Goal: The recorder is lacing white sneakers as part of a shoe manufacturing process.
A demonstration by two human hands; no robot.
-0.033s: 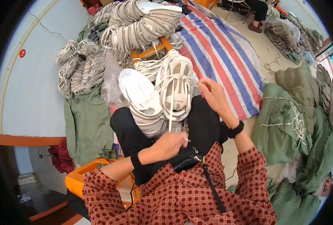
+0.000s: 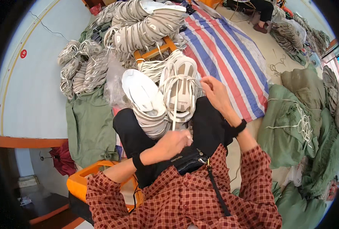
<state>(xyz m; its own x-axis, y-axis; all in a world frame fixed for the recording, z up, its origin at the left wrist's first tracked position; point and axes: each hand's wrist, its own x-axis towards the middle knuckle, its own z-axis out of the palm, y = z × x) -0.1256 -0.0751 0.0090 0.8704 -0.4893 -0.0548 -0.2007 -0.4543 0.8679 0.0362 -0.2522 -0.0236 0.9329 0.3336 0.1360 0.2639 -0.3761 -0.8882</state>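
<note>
A beige and white sneaker (image 2: 178,91) rests toe toward me between my knees, with pale laces tied across its upper. From it a flat white shoelace (image 2: 174,112) runs taut down to my left hand (image 2: 171,145), whose fingers are closed around it above my lap. My right hand (image 2: 216,93) hovers at the sneaker's right side with fingers curled; whether a lace end is pinched there is too small to make out. Left of the sneaker leans a nested stack of shoes (image 2: 152,120), topped by a white sole (image 2: 139,88).
Behind the sneaker are a bundle of white laces (image 2: 150,69) and an orange stool frame (image 2: 154,54). Long rows of nested shoes (image 2: 150,32) lie at the back. A striped tarp (image 2: 226,57) spreads to the right, near green sacks (image 2: 285,122). An orange chair (image 2: 78,183) stands lower left.
My left hand has risen very slightly toward the sneaker with the shoelace in it. My right hand has shifted a little to the left.
</note>
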